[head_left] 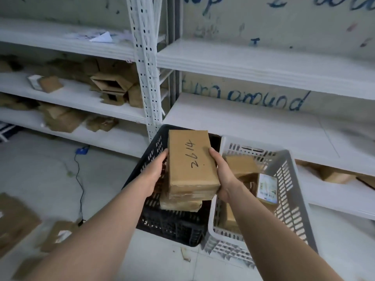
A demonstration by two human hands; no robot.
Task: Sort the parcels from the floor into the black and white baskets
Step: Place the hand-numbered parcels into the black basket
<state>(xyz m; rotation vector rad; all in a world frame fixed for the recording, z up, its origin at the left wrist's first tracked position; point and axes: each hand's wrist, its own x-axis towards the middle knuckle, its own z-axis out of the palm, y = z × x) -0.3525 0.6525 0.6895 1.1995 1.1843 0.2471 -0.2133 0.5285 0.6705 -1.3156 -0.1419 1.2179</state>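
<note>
I hold a brown cardboard parcel marked "2614" between both hands, above the black basket. My left hand grips its left side and my right hand grips its right side. Another brown parcel lies in the black basket just under the held one. To the right stands the white basket, holding several parcels, one with a printed label. More parcels lie on the floor at the lower left.
White metal shelving runs along the wall behind the baskets, with cardboard boxes on the left shelves. A black cable trails over the floor at the left. A flattened carton lies at the far left.
</note>
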